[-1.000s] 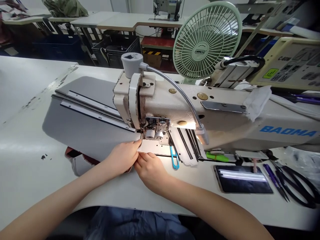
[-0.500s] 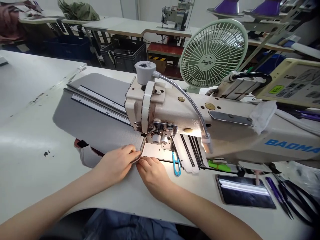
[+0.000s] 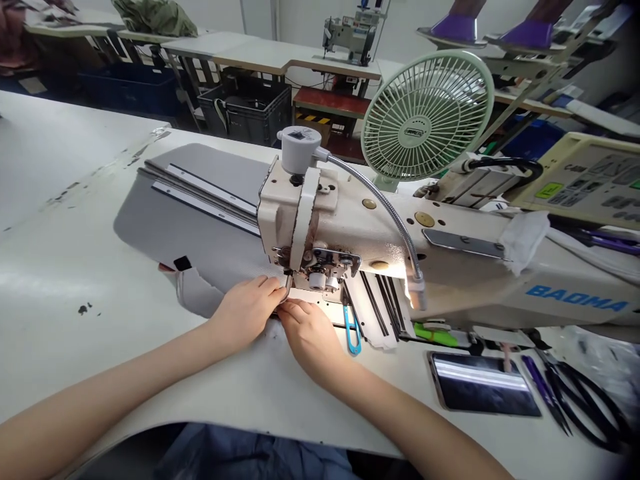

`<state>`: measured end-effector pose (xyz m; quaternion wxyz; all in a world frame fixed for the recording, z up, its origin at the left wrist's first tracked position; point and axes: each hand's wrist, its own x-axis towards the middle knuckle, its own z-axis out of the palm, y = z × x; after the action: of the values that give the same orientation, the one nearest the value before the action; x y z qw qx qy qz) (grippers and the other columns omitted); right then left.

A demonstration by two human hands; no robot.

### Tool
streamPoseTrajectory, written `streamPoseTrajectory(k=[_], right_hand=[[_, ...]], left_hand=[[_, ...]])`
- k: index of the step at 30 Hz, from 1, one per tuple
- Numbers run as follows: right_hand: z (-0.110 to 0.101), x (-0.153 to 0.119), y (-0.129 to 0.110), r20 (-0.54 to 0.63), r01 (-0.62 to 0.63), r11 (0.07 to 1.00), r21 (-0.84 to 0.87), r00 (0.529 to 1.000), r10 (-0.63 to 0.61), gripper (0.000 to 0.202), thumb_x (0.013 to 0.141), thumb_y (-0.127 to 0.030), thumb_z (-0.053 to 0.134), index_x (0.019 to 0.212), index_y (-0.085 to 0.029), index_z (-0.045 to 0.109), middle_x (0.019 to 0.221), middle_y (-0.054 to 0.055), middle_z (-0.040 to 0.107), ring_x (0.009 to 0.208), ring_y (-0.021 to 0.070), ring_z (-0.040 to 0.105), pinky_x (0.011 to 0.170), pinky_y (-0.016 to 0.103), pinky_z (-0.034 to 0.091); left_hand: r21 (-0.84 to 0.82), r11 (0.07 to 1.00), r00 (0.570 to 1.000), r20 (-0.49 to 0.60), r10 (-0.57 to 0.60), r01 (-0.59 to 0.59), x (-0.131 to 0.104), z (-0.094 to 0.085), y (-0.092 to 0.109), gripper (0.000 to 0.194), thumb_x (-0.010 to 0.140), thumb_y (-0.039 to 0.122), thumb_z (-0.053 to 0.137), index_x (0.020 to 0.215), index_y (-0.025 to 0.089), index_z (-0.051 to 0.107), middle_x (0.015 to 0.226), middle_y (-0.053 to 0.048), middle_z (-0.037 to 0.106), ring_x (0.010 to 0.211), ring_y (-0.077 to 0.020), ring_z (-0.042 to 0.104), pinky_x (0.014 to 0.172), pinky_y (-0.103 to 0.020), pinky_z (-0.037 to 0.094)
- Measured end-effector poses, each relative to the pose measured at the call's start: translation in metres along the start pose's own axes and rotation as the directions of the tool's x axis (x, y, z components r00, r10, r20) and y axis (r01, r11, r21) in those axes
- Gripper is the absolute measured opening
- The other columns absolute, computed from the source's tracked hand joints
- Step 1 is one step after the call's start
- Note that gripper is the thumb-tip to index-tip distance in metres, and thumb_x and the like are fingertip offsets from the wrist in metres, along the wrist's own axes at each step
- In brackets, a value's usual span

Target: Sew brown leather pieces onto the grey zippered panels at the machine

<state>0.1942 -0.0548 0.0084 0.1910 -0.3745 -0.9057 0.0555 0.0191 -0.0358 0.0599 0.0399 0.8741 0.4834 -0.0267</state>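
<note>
A large grey fabric panel [image 3: 200, 247] lies on the table and runs in under the head of a sewing machine [image 3: 345, 213]. Two white strips [image 3: 215, 217] with dark edges lie along the panel. My left hand [image 3: 247, 308] rests on the panel's near edge close to the needle area, its fingers pressed down on the cloth. Right beside it, my right hand [image 3: 307, 333] pinches the same edge at the corner, fingertips close to the left ones. A loose flap [image 3: 196, 291] with a black patch sticks out from under the panel, left of my left hand.
Blue thread snips [image 3: 353, 331] lie right of my right hand, near several dark strips on a white plate [image 3: 373, 310]. A phone [image 3: 483, 383], black-handled scissors [image 3: 585, 400] and a green object [image 3: 437, 335] lie to the right. A fan [image 3: 427, 117] stands behind the machine.
Both hands have moved slightly up toward the needle with the panel's edge. The panel has shifted and turned a little, and its near corner is now mostly covered by my fingers.
</note>
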Motion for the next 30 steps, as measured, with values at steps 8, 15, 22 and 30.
streamPoseTrajectory(k=[8, 15, 22, 30], right_hand=[[-0.008, 0.006, 0.004, -0.014, -0.101, 0.995, -0.002, 0.995, 0.101, 0.024, 0.097, -0.013, 0.048, 0.115, -0.017, 0.063, 0.120, 0.007, 0.065, 0.108, 0.0193, 0.056, 0.094, 0.036, 0.041], [-0.016, 0.000, 0.001, -0.010, -0.271, 0.960, -0.077, 0.963, 0.271, 0.024, 0.097, -0.025, 0.053, 0.116, -0.029, 0.064, 0.105, 0.006, 0.061, 0.091, 0.0213, 0.049, 0.080, 0.036, 0.033], [-0.014, 0.004, 0.002, 0.008, -0.271, 0.955, -0.118, 0.962, 0.274, 0.022, 0.097, -0.022, 0.051, 0.112, -0.027, 0.066, 0.104, 0.007, 0.061, 0.088, 0.0207, 0.047, 0.079, 0.036, 0.031], [-0.014, 0.009, 0.008, 0.024, -0.316, 0.933, -0.170, 0.946, 0.324, 0.031, 0.096, -0.022, 0.049, 0.123, -0.031, 0.063, 0.093, 0.007, 0.061, 0.078, 0.0193, 0.049, 0.079, 0.036, 0.031]], left_hand=[[0.026, 0.999, 0.999, -0.041, -0.028, 0.029, 0.015, 0.000, -0.003, 0.025, 0.086, 0.004, 0.045, 0.097, 0.015, 0.064, 0.098, -0.010, 0.062, 0.092, -0.0249, 0.057, 0.074, -0.037, 0.049], [-0.191, 0.978, 0.941, -0.339, 0.018, -0.088, -0.004, 0.019, -0.009, 0.024, 0.095, 0.013, 0.043, 0.104, 0.018, 0.065, 0.092, -0.006, 0.064, 0.084, -0.0182, 0.055, 0.076, -0.031, 0.049], [-0.128, 0.977, 0.925, -0.362, 0.112, -0.168, 0.006, 0.029, -0.012, 0.028, 0.093, 0.005, 0.040, 0.095, 0.014, 0.067, 0.084, -0.007, 0.061, 0.082, -0.0187, 0.053, 0.078, -0.032, 0.049], [-0.114, 0.977, 0.923, -0.363, 0.126, -0.178, 0.020, 0.035, -0.023, 0.028, 0.093, 0.005, 0.040, 0.099, 0.014, 0.066, 0.087, -0.007, 0.059, 0.086, -0.0200, 0.053, 0.080, -0.034, 0.049]])
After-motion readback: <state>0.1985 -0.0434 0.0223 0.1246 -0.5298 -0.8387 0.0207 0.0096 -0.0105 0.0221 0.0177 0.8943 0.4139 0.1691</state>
